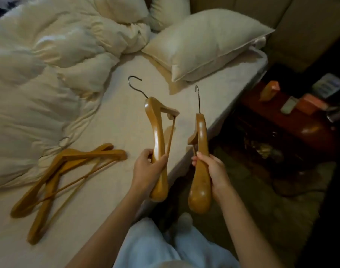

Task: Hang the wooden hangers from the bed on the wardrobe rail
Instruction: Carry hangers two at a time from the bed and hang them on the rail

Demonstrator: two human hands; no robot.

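Bare sheet (126, 122) lies open between the rumpled duvet (49, 74), the pillow (203, 47) and two hangers on the bed (64, 167).

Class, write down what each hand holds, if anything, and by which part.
The left hand grips one wooden hanger near the end of one shoulder; the right hand grips a second hanger the same way.

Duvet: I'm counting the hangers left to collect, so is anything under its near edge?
Two hangers lie crossed on the sheet beside the duvet, a metal hook showing at its edge. Whatever lies beneath the folds is covered.
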